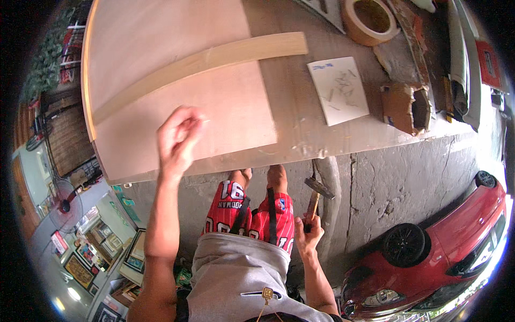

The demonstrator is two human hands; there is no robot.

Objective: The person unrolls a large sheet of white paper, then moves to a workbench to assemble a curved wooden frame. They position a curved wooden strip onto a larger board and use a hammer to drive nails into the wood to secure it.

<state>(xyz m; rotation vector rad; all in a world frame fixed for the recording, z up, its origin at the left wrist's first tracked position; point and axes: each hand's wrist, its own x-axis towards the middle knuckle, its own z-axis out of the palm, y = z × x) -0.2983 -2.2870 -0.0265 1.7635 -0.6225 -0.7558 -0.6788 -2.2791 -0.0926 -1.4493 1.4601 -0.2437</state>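
My right hand (310, 236), low beside my right thigh, is closed around the handle of a hammer (319, 188), whose metal head points up and away. Over the near part of a pale thin board (225, 107), my left hand (179, 134) is raised with its fingers pinched together. Something tiny may be between the fingertips, but it is too small to make out. A long wooden strip (214, 61) lies across the board, beyond my left hand. On the table to the right, a white sheet (335, 107) carries several thin, nail-like pieces.
The workbench (300, 123) has a worn near edge. A torn cardboard box (397, 107) and a roll of tape (362, 35) stand at its right. A red car (434, 252) is parked at lower right; a fan (64, 205) and picture frames (80, 271) are at left.
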